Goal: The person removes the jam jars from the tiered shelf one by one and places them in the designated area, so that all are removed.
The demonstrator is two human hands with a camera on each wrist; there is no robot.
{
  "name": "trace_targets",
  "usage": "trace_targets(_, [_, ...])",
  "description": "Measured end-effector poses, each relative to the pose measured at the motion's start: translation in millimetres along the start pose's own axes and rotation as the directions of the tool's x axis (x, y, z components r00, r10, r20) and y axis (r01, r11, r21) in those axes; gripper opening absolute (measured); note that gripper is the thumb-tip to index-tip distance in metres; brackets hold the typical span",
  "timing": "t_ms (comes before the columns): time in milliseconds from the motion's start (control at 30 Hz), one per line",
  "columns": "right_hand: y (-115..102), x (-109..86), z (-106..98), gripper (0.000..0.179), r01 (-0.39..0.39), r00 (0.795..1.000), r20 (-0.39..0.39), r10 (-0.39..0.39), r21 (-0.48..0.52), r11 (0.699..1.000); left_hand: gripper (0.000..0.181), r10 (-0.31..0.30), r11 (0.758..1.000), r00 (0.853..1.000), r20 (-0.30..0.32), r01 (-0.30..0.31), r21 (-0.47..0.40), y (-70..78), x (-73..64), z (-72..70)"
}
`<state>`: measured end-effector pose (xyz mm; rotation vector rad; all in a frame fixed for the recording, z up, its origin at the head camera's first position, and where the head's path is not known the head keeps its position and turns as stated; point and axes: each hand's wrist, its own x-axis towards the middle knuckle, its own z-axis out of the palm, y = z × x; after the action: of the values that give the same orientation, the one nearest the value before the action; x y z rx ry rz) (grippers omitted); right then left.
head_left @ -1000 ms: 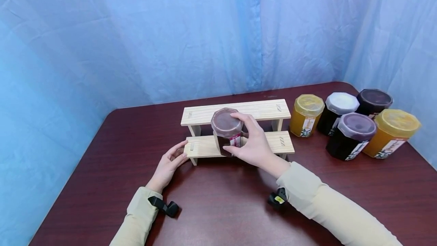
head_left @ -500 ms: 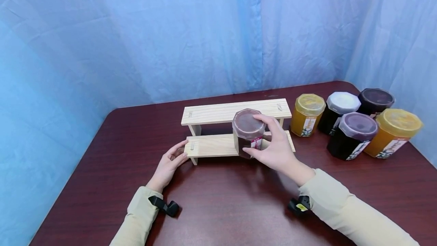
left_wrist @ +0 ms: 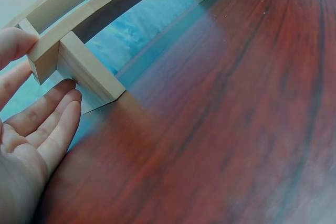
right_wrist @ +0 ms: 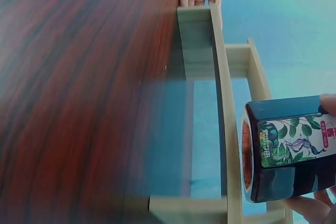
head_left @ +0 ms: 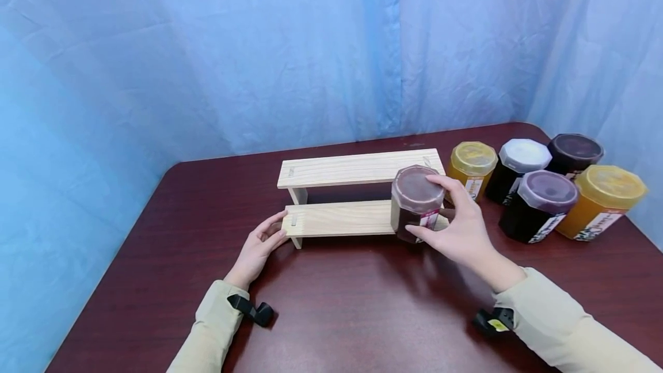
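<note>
My right hand (head_left: 463,235) grips a dark octagonal jar (head_left: 414,200) with a purplish lid, its thumb in front and fingers around the far side. The jar is upright, close over the right end of the lower board of a two-step wooden display rack (head_left: 342,219). In the right wrist view the jar (right_wrist: 294,145) shows a white label with green leaves, its base right at the board. My left hand (head_left: 257,252) holds the left end of the lower board. Seen from the left wrist, the thumb (left_wrist: 16,45) lies at the board's corner, with the other fingers near the rack's leg (left_wrist: 89,72).
Several jars stand at the table's right: a small yellow-lidded jar (head_left: 473,160) beside the rack, a white-lidded one (head_left: 524,157), a purple-lidded one (head_left: 548,191), a dark-lidded one (head_left: 575,148) and a large yellow-lidded one (head_left: 611,186). A blue curtain (head_left: 285,50) hangs behind the dark red table (head_left: 331,315).
My right hand has moved the jar rightward along the lower board, from near its middle to its right end. The left hand has stayed at the rack's left end.
</note>
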<state>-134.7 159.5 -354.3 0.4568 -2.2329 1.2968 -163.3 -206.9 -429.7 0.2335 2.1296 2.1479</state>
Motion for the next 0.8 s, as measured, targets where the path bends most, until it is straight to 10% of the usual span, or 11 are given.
trace_targets(800, [27, -3.9, -67, 0.094, -0.124, 0.992, -0.046, 0.117, -0.184, 0.975, 0.050, -0.009, 0.999, 1.000, -0.019, 0.010, 0.038, -1.5, 2.3, 1.1])
